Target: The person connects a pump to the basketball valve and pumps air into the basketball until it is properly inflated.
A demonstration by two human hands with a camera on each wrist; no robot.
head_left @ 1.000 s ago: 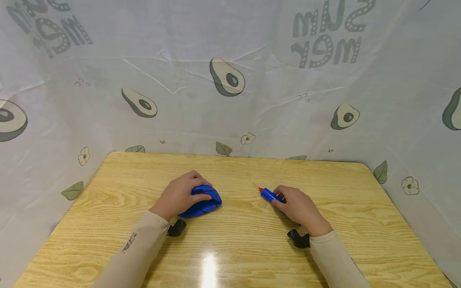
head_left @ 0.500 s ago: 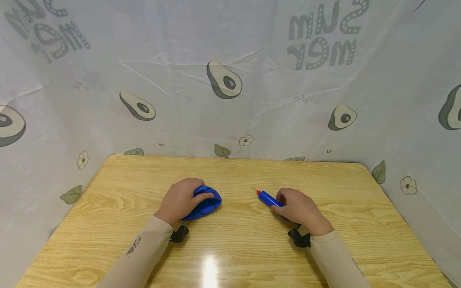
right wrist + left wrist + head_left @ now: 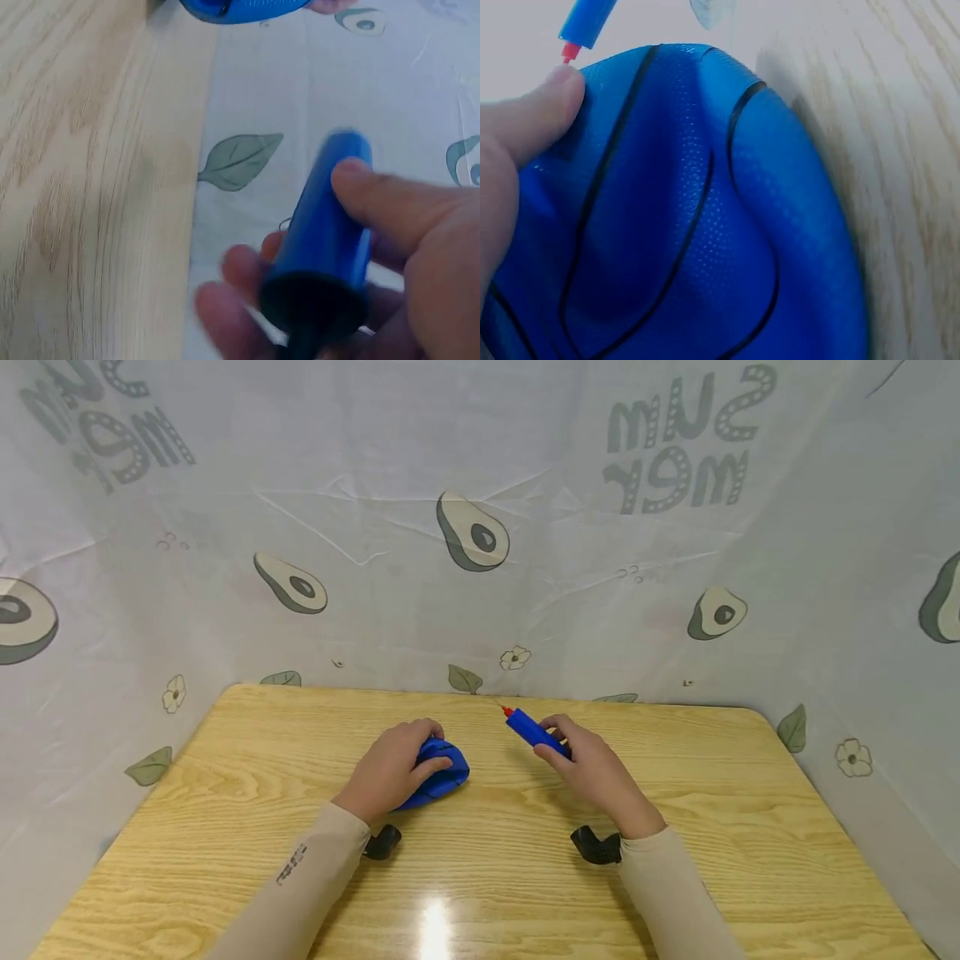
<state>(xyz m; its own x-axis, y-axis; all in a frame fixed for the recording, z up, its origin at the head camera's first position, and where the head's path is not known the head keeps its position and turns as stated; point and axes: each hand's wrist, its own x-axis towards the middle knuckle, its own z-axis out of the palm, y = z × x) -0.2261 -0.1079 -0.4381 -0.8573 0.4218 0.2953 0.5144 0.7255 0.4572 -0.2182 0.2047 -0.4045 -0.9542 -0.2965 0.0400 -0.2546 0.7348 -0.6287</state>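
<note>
A deflated blue ball (image 3: 444,785) with black lines lies left of the table's middle, its skin caved into deep folds (image 3: 652,225). My left hand (image 3: 390,772) grips it, thumb over the near side and fingers at the far side. In my right hand (image 3: 596,772) is a small blue hand pump (image 3: 529,727) with a red tip (image 3: 507,712) and a thin needle. It is raised off the table, tilted, with the needle pointing away and left, apart from the ball. The right wrist view shows my thumb along the pump barrel (image 3: 322,232) and its dark end towards the camera.
The wooden table (image 3: 480,877) ends at a pale hanging cloth (image 3: 390,610) printed with avocados, leaves and flowers. Black wrist-worn pieces show below both hands, the left one (image 3: 384,842) and the right one (image 3: 596,845).
My right hand has lifted the pump from near the tabletop and carried it up and to the left. The left hand has shifted slightly right with the ball.
</note>
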